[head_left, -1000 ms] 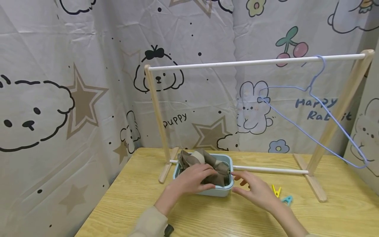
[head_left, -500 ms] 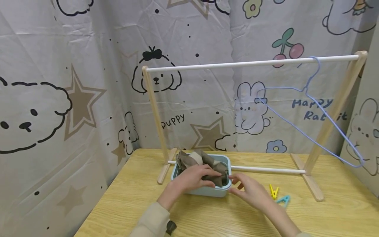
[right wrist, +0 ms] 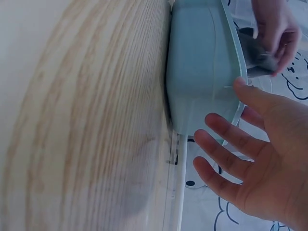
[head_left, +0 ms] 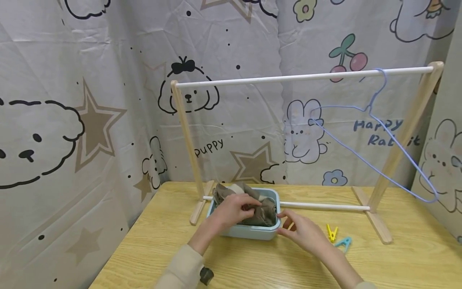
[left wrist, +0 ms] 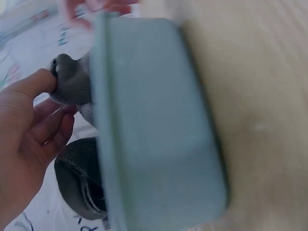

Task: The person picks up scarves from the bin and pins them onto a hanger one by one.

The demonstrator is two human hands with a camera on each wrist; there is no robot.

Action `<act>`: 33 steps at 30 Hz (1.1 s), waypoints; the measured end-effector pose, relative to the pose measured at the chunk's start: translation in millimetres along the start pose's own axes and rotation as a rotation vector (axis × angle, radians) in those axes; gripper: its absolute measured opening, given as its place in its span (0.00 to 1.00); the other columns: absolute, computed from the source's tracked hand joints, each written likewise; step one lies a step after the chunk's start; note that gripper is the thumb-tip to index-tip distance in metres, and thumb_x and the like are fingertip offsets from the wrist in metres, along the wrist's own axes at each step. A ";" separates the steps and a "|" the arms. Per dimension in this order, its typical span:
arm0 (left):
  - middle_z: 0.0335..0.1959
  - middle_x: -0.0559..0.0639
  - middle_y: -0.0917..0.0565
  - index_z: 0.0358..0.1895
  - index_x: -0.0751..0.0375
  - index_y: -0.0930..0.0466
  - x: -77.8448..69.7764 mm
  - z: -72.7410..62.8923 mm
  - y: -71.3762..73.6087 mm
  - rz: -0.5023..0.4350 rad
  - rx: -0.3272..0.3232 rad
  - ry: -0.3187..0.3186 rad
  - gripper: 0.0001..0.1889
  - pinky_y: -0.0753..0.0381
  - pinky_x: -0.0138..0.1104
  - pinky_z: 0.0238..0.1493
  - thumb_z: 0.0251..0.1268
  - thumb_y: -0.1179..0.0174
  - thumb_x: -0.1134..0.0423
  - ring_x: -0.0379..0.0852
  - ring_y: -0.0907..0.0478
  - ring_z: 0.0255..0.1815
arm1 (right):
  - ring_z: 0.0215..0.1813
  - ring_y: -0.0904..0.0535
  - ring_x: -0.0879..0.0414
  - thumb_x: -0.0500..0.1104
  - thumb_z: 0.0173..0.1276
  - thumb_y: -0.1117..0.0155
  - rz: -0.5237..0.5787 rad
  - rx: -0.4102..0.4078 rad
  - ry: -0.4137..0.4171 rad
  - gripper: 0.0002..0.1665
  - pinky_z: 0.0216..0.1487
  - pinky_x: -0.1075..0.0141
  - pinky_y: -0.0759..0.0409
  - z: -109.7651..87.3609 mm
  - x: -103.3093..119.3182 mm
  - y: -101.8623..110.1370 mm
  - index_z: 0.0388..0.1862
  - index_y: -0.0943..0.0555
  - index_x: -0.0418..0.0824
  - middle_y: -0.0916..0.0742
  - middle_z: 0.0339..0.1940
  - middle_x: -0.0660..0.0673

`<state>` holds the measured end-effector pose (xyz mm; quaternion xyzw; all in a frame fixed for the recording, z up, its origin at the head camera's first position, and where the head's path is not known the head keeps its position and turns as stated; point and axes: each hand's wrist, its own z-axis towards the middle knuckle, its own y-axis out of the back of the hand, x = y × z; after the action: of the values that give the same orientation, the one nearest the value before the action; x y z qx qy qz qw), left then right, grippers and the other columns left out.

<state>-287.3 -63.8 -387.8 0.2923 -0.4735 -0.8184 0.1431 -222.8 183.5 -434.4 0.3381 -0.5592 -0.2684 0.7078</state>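
A light blue plastic basin [head_left: 252, 232] sits on the table, heaped with crumpled brownish-grey cloth [head_left: 265, 212]. My left hand [head_left: 234, 208] reaches over its front rim and pinches a fold of that cloth [left wrist: 72, 82] between thumb and fingers; the fold rises above the rim in the left wrist view. At the basin's right end is my right hand [head_left: 301, 230], thumb and index finger at the rim by the front corner. Its other fingers [right wrist: 221, 180] are spread loosely outside the basin, holding nothing.
Behind the basin stands a wooden rack with a white rail [head_left: 303, 76]; a blue hanger [head_left: 393, 136] hangs at its right. Yellow [head_left: 331, 233] and teal [head_left: 344, 243] clothespins lie right of my right hand. A small black object [head_left: 206, 275] is beside my left sleeve.
My left fingers, earlier spread over the cloth, have drawn together on a fold and lifted slightly. My right hand has come in closer to the basin's rim. The view has shifted a little.
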 end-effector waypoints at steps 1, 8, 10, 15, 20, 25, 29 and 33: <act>0.42 0.45 0.12 0.51 0.53 0.13 0.6 0.1 3.9 -0.057 -0.050 0.014 0.12 0.23 0.24 0.36 0.67 0.38 0.66 0.34 0.23 0.33 | 0.31 0.21 0.64 0.55 0.63 0.29 -0.003 -0.001 0.000 0.23 0.30 0.66 0.24 0.0 -0.1 0.0 0.55 0.20 0.52 0.15 0.30 0.59; 0.42 0.49 0.12 0.53 0.55 0.14 0.5 -0.1 18.3 -0.230 -0.128 0.024 0.14 0.19 0.26 0.37 0.67 0.38 0.68 0.36 0.19 0.35 | 0.30 0.21 0.64 0.55 0.63 0.29 -0.015 -0.017 0.002 0.22 0.29 0.66 0.24 -1.2 -0.6 1.4 0.54 0.20 0.53 0.15 0.29 0.59; 0.43 0.46 0.12 0.55 0.53 0.15 -0.9 -1.7 15.5 -0.171 -0.045 0.018 0.13 0.21 0.25 0.37 0.70 0.38 0.63 0.34 0.21 0.34 | 0.30 0.21 0.65 0.55 0.63 0.29 -0.013 -0.020 -0.001 0.22 0.29 0.66 0.24 -1.4 -0.8 1.4 0.54 0.20 0.53 0.15 0.29 0.59; 0.50 0.41 0.17 0.60 0.46 0.18 -5.4 -11.5 10.2 -0.056 0.120 0.035 0.17 0.22 0.30 0.44 0.75 0.46 0.50 0.34 0.23 0.42 | 0.30 0.21 0.64 0.57 0.63 0.29 -0.010 -0.018 0.012 0.22 0.28 0.66 0.24 -1.1 -1.8 -0.7 0.55 0.20 0.54 0.15 0.28 0.59; 0.58 0.40 0.21 0.65 0.41 0.24 -8.0 -22.7 3.5 0.142 0.175 0.038 0.29 0.20 0.36 0.51 0.63 0.42 0.34 0.40 0.21 0.51 | 0.29 0.20 0.64 0.57 0.64 0.30 -0.008 -0.028 0.029 0.22 0.28 0.67 0.24 -2.5 -2.9 -1.6 0.54 0.20 0.54 0.15 0.28 0.59; 0.60 0.41 0.23 0.64 0.38 0.23 -9.1 -29.0 -8.9 0.357 0.142 0.001 0.35 0.20 0.36 0.48 0.51 0.35 0.30 0.41 0.21 0.52 | 0.29 0.20 0.64 0.56 0.63 0.29 -0.010 -0.046 0.021 0.20 0.27 0.67 0.24 -3.0 -2.9 -1.4 0.53 0.20 0.56 0.15 0.27 0.59; 0.57 0.40 0.21 0.56 0.39 0.18 -6.6 -30.1 -13.6 0.412 0.053 -0.044 0.19 0.21 0.35 0.48 0.62 0.33 0.46 0.40 0.21 0.53 | 0.29 0.20 0.64 0.55 0.63 0.29 -0.005 -0.048 0.017 0.20 0.27 0.67 0.25 -3.0 -2.3 -1.8 0.53 0.20 0.56 0.15 0.27 0.60; 0.53 0.42 0.17 0.50 0.49 0.15 -2.1 -27.7 -5.1 0.293 -0.162 -0.007 0.13 0.19 0.37 0.49 0.65 0.37 0.66 0.41 0.19 0.52 | 0.28 0.20 0.64 0.56 0.63 0.29 -0.003 -0.051 0.022 0.21 0.26 0.67 0.25 -2.5 -1.7 -3.6 0.53 0.20 0.56 0.15 0.27 0.60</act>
<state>-268.4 -79.2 -402.0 0.2049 -0.4439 -0.8253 0.2824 -220.8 183.1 -438.6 0.3237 -0.5440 -0.2800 0.7217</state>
